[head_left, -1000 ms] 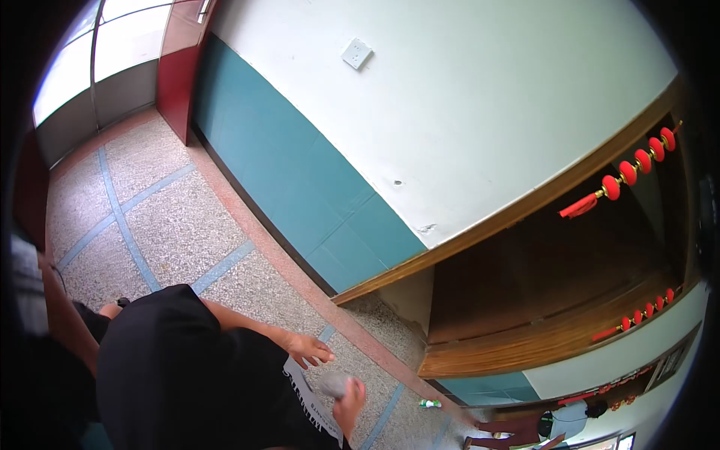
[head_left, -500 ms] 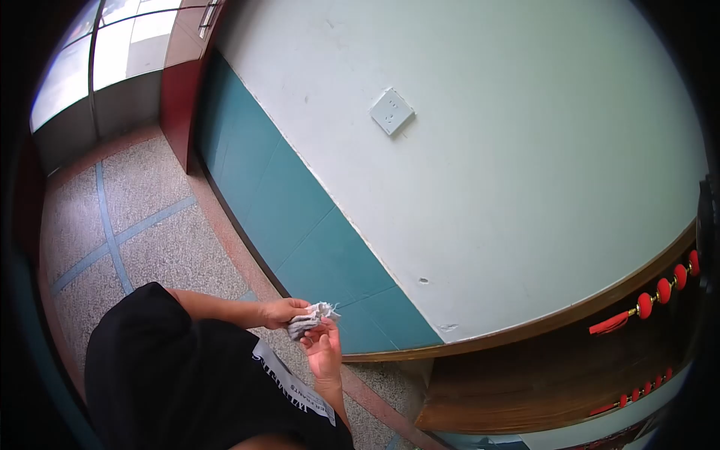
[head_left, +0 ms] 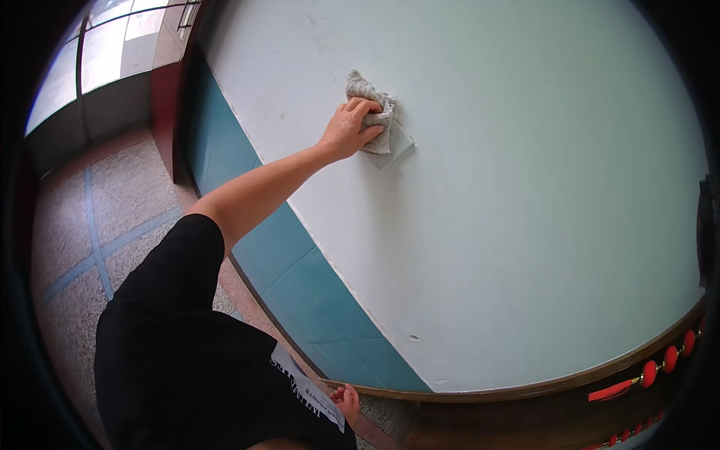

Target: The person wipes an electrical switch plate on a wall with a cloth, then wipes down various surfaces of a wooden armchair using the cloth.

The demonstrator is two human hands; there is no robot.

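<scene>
My left hand (head_left: pixel 351 129) is stretched out to the wall, its fingers closed on a crumpled grey-white cloth (head_left: pixel 360 86). The cloth lies against a white wall socket (head_left: pixel 400 148) and covers much of it; the lower right corner of the socket shows beside the cloth. Low down by my shirt is my right hand (head_left: pixel 347 403), its fingers loosely bent and apart, with nothing seen in it. Part of that hand is hidden behind the shirt.
The white wall (head_left: pixel 525 187) has a teal lower band (head_left: pixel 300 277) and a small chip near its bottom. A brown wooden edge (head_left: pixel 525 388) runs beneath it. Red hanging ornaments (head_left: pixel 649 373) are at the lower right. A dark red door (head_left: pixel 166 112) stands at the left.
Both hands were together at the cloth in front of my body. My left hand has carried it up to the socket, while my right hand has let go and dropped lower.
</scene>
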